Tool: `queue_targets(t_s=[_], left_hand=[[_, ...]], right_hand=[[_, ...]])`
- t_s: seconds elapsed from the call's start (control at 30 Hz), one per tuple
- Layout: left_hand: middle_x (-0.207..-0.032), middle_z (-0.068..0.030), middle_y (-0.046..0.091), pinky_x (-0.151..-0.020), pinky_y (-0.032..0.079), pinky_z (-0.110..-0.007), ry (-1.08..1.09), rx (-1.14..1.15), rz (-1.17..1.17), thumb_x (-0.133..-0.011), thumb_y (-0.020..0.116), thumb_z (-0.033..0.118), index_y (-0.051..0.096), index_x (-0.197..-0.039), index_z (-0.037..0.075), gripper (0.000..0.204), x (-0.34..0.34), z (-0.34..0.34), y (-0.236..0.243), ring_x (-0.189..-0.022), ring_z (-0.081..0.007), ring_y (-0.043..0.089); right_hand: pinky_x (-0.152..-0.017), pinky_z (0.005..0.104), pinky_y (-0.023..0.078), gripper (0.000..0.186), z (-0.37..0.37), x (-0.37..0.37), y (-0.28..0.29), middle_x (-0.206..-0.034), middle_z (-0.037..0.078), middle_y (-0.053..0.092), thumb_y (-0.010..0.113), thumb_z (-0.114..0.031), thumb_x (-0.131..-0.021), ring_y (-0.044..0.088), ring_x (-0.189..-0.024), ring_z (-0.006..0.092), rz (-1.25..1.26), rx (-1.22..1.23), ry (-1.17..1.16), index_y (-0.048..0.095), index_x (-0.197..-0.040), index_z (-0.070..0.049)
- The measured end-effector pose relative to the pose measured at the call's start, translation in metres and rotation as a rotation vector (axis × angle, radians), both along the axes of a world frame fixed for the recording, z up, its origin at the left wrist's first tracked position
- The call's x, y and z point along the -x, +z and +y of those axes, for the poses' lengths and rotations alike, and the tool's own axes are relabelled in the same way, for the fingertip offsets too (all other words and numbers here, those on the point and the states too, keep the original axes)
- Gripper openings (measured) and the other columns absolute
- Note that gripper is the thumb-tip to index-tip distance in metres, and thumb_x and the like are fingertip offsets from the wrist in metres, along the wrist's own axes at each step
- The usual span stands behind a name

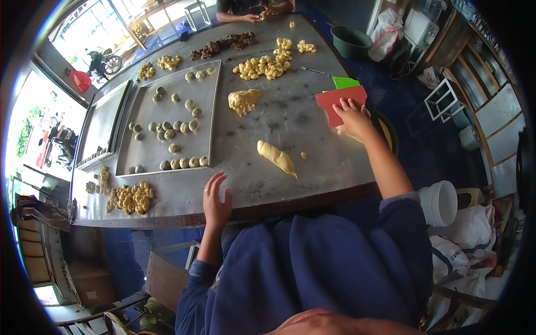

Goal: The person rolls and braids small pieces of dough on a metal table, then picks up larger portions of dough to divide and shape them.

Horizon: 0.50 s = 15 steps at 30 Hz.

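Observation:
My right hand (pixel 353 118) reaches to the right side of the metal table and grips a red dough scraper (pixel 329 106), fingers spread over its face. Something pale, partly hidden, lies under the scraper. Beside it is a green scraper (pixel 345 82) and a thin dark-handled tool (pixel 317 71). My left hand (pixel 216 201) hovers at the table's near edge, open and holding nothing. Between my hands lies a smooth log of yellow dough (pixel 276 157), with a small dough scrap (pixel 303 156) next to it. Farther back sits a rough dough lump (pixel 244 102).
A metal tray (pixel 195 123) holds rounded balls; another tray (pixel 103 125) lies left. Piles of dough pieces (pixel 131 198) (pixel 262 67) and a dark brown crumbly mass (pixel 223 44) are on the table. Another person's hands (pixel 261 15) work at the far end. A green basin (pixel 350 42) stands right.

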<state>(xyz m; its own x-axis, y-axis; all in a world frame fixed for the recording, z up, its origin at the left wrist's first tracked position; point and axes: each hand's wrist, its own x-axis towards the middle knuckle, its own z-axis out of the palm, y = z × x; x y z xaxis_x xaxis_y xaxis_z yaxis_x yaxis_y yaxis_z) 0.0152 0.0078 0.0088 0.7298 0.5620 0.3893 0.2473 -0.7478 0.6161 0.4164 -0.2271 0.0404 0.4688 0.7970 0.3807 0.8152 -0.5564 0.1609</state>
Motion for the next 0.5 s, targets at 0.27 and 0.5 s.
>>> queue_targets(t_s=[0.27, 0.5], left_hand=[[-0.145, -0.0135, 0.044, -0.11, 0.036, -0.048, -0.465, -0.238, 0.22, -0.078, 0.074, 0.014, 0.054, -0.132, 0.013, 0.057, -0.108, 0.008, 0.026, -0.136, -0.0363, 0.039], [-0.125, -0.0139, 0.06, -0.101, 0.041, -0.047, -0.643, -0.212, 0.33, -0.081, 0.072, 0.019, 0.052, -0.128, 0.01, 0.052, -0.161, 0.024, -0.016, -0.125, -0.0334, 0.051]], right_hand=[[-0.084, 0.039, 0.051, 0.019, 0.027, 0.115, -0.04, -0.105, 0.01, 0.064, 0.068, -0.011, -0.085, 0.061, -0.101, 0.0309, 0.582, -0.13, 0.315, 0.07, -0.104, -0.008], [-0.079, 0.0391, 0.052, 0.013, 0.052, 0.15, -0.016, -0.1, 0.014, 0.065, 0.062, -0.007, -0.089, 0.065, -0.092, 0.0326, 0.799, -0.497, 0.28, 0.068, -0.1, -0.004]])
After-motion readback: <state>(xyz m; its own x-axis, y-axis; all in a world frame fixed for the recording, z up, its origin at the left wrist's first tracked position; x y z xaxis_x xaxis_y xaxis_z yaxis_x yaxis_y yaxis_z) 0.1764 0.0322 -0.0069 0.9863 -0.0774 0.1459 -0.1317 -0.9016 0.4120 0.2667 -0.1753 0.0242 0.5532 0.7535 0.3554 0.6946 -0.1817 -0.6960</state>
